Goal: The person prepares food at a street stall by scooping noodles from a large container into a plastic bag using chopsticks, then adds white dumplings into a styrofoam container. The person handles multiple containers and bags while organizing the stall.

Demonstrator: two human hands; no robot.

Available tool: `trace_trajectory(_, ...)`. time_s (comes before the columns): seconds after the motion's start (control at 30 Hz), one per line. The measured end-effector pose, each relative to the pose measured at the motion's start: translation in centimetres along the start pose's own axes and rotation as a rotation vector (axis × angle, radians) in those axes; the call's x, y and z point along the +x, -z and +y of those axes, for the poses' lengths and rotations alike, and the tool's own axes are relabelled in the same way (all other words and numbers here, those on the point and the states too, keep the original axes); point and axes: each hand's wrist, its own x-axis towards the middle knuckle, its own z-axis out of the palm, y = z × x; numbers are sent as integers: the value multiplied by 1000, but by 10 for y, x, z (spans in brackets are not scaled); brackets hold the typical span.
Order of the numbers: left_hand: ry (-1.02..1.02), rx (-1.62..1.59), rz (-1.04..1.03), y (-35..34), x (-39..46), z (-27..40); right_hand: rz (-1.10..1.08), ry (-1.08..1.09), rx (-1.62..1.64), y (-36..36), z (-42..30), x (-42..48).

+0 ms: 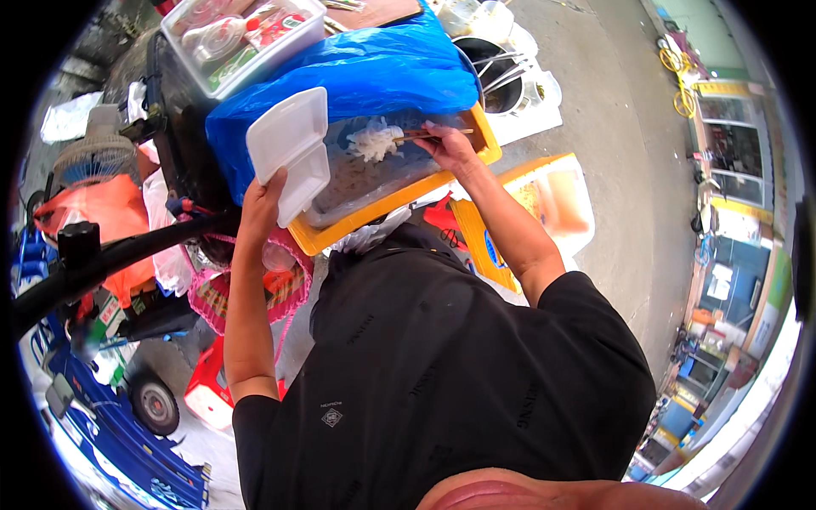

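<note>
My left hand (pixel 266 202) grips an opened white foam takeaway box (pixel 288 137) by its edge, over the left end of a yellow plastic crate (pixel 360 218). In my right hand (pixel 449 145) is a pair of wooden chopsticks (pixel 417 134). A clump of white noodle-like food (pixel 376 140) hangs at their tips above the crate. Clear plastic film lines the crate, and pale food (pixel 354 185) lies under or on it; which, I cannot tell. Blue plastic sheeting (pixel 357 70) covers the far side of the crate.
A clear bin of packets (pixel 210 83) stands behind on the left. Right of the crate are a dark pot with utensils (pixel 491 76) and a white foam box (pixel 564 204). A black pole (pixel 146 255) crosses the left side. A pink woven basket (pixel 217 299) sits below my left forearm.
</note>
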Motion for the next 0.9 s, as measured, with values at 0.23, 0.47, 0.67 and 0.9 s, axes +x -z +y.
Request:
trace_trajectory(0.23, -297, 520, -84, -20, 36, -2, -199, 163, -1, -23, -43, -73)
trace_trajectory(0.47, -447, 626, -132, -36, 59, -8, -308, 327, -184, -60, -96, -127)
trace_trajectory(0.67, -105, 75, -119, -28, 70, -43, -433, 429, -315, -122, -142, -166)
trace_trajectory(0.9, 235, -642, -177, -51, 61, -32, -443, 747, -1067, -207, -120, -189)
